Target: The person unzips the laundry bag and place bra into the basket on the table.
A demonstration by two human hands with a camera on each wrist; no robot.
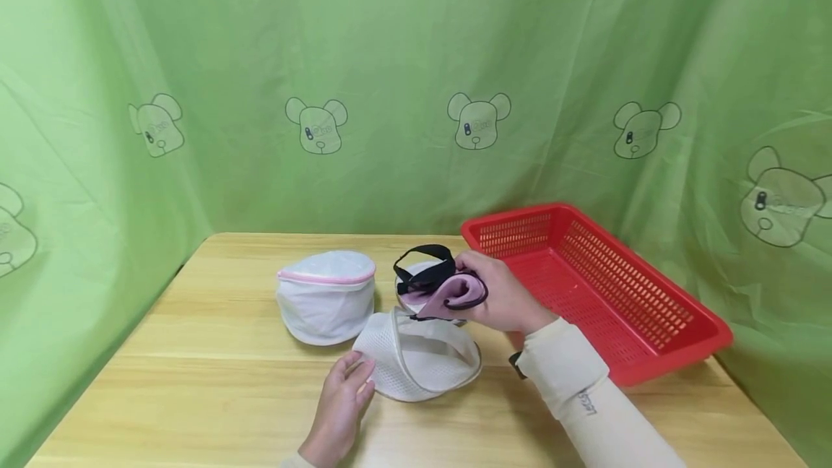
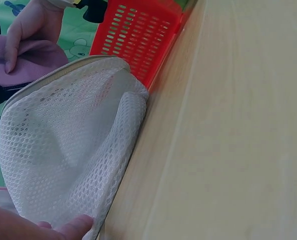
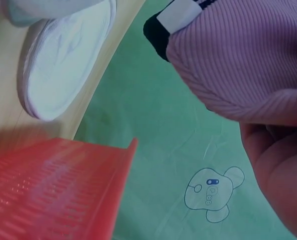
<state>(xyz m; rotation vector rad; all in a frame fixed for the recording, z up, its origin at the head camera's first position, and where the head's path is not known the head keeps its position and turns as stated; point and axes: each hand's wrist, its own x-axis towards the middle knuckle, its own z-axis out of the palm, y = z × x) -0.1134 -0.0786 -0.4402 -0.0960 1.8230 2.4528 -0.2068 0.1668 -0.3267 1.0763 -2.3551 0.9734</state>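
Note:
My right hand grips a folded purple ribbed garment with black trim and a looped black strap, holding it over the far edge of an open white mesh laundry bag. My left hand holds that bag at its near left side, fingertips at the mesh. In the left wrist view the zipped mouth gapes toward the garment. The right wrist view shows the garment's ribbing close up, with a white tag on its black end.
A rounded white laundry bag with a pink zip stands at left. Another flat white bag lies behind the garment. A red slotted basket sits at right on the wooden table. Green curtain hangs around the table.

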